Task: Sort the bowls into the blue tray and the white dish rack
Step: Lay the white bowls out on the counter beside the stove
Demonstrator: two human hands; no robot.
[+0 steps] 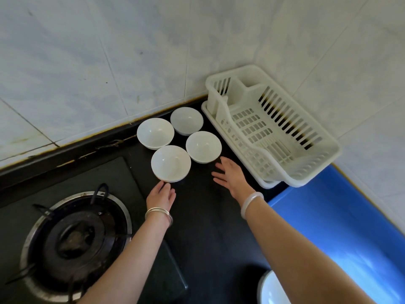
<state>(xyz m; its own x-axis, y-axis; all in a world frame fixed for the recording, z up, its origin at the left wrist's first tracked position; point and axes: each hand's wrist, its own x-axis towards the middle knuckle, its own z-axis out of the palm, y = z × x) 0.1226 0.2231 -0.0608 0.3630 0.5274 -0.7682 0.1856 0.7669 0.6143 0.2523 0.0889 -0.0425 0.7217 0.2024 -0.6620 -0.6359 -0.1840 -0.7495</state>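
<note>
Four white bowls sat rim-up in a tight cluster toward the back edge of the black counter (203, 227), none sorted yet. The white dish rack (315, 172) filled the back right corner, with the blue tray (328, 216) along the right edge in front of it.

The left hand (161, 195) was at the near side of the nearest bowl (171, 163), fingers loosely curled and holding nothing. Whether they touched it could not be told. The right hand (230, 174) hovered flat, fingers spread, just short of the right-front bowl (203, 147).

The pickup probably wanted thumb over the rim and fingers under the wall. The bowls stood almost touching, so lifting straight up before swinging right seemed wise, since glazed ware would likely slip or knock a neighbour.
</note>
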